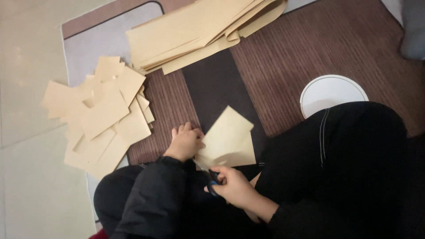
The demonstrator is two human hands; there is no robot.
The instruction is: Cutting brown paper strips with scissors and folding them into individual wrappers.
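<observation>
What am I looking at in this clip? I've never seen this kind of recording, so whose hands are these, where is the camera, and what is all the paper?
There is no machine here. The single picture comes from a camera worn on a person's head, looking down at their own lap and hands as they sit on a brown striped mat.

The left hand holds the edge of a tan sheet of paper. The right hand grips scissors with dark handles, their blades at the sheet's lower edge.

To the left lies a loose pile of smaller cut tan pieces. At the top is a stack of larger tan sheets. A round white lid or container sits on the right, partly hidden by the person's knee in dark clothing.
</observation>
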